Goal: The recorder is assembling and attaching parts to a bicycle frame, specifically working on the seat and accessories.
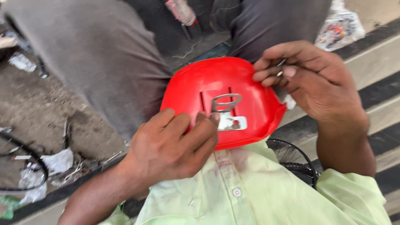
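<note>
Left hand [168, 146] presses its fingers on a red plastic cover [196, 85] held against the person's chest, beside a metal emblem [225, 102]; right hand [310, 79], at the cover's far rim, pinches small metal pins [280, 68]. The cover looks light, stiff and glossy, best gripped by its rim.

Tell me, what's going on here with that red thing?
A person in a light green shirt holds a red plastic cover against their chest. The left hand presses a shiny metal emblem set into slots in the cover. The right hand grips the cover's rim while pinching a small metal piece.
</note>
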